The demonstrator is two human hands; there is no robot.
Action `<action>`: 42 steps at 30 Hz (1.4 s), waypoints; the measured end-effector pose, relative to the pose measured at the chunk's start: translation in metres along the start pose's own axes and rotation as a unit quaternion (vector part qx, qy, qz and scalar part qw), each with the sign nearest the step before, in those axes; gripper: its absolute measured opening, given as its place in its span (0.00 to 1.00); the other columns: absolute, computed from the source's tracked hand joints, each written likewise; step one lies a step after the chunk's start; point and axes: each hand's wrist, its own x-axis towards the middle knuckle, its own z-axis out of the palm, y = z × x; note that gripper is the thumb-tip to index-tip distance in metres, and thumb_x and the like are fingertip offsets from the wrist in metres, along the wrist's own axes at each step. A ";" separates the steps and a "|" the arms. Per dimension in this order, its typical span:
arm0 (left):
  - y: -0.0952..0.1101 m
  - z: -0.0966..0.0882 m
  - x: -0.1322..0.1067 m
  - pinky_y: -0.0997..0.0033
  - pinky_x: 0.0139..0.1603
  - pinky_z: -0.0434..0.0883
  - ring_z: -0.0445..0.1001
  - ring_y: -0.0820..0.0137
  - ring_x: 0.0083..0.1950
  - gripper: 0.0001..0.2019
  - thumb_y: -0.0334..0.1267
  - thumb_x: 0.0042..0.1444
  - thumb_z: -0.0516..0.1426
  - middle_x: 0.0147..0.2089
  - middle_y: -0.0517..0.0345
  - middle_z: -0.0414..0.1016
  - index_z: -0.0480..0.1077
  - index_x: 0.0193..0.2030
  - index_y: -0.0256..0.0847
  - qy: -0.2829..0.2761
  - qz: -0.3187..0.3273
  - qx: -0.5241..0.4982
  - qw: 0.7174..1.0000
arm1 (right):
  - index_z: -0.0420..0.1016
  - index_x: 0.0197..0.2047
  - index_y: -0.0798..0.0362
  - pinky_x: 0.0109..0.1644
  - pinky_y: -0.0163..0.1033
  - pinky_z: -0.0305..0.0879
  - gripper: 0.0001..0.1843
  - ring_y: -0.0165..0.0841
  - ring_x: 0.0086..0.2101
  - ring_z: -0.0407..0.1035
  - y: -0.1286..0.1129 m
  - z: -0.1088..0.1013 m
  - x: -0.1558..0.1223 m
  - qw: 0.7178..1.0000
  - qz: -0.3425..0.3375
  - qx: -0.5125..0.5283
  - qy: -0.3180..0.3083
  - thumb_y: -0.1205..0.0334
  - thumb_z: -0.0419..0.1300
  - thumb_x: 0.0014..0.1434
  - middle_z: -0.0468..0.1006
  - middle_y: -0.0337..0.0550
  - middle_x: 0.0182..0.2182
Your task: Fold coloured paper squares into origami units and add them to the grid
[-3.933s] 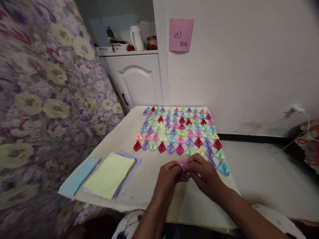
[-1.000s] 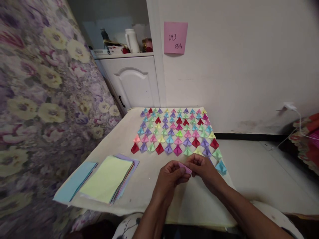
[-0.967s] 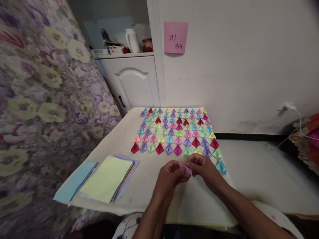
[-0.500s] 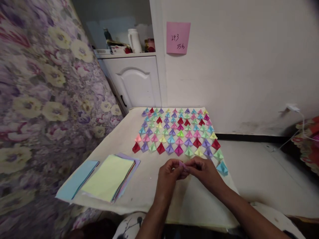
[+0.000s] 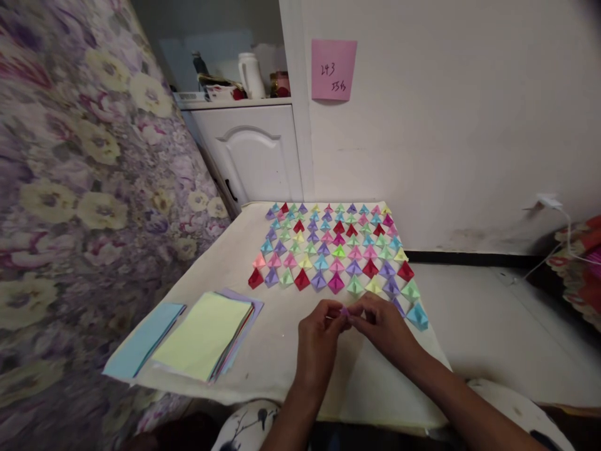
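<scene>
Between my two hands is a small piece of folded purple paper (image 5: 345, 311), mostly covered by fingertips. My left hand (image 5: 322, 327) pinches it from the left, thumb and fingers pressed together. From the other side my right hand (image 5: 378, 321) grips it with thumb and forefinger. Just beyond them, rows of folded paper shapes (image 5: 336, 282) in red, purple, green, pink, yellow and blue cover the far part of the table. A blue folded shape (image 5: 417, 316) lies nearest my right hand, at the table's right edge.
A stack of coloured paper sheets (image 5: 204, 335), pale yellow on top, lies at the left of the cloth-covered table (image 5: 267, 369). Beside it are blue sheets (image 5: 143, 338). A floral curtain (image 5: 107, 207) hangs at left; a white cabinet (image 5: 256, 153) and wall stand behind.
My fingers have closed in further around the purple paper, so less of it shows. The hands stay in nearly the same place, and the view has shifted slightly.
</scene>
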 end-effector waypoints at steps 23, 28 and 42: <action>0.008 -0.001 -0.006 0.69 0.38 0.72 0.76 0.68 0.32 0.07 0.39 0.54 0.55 0.25 0.60 0.75 0.67 0.38 0.39 0.012 -0.001 -0.058 0.998 | 0.73 0.29 0.53 0.24 0.31 0.58 0.08 0.25 0.20 0.60 0.003 -0.001 0.003 0.963 0.070 0.261 -0.001 0.57 0.60 0.53 0.68 0.34 0.19; 0.010 -0.001 -0.007 0.69 0.37 0.71 0.76 0.69 0.32 0.07 0.38 0.53 0.56 0.26 0.60 0.76 0.67 0.38 0.39 0.008 0.005 -0.078 0.997 | 0.74 0.32 0.53 0.26 0.31 0.59 0.08 0.24 0.20 0.62 0.002 0.003 0.003 0.935 0.082 0.343 -0.022 0.57 0.60 0.53 0.69 0.33 0.18; 0.009 -0.001 -0.007 0.75 0.30 0.69 0.73 0.72 0.28 0.06 0.38 0.52 0.57 0.25 0.62 0.71 0.70 0.35 0.39 0.017 0.036 -0.033 0.999 | 0.69 0.34 0.53 0.27 0.33 0.64 0.09 0.26 0.21 0.66 -0.004 0.004 0.000 0.917 0.065 0.388 -0.064 0.56 0.59 0.55 0.71 0.34 0.20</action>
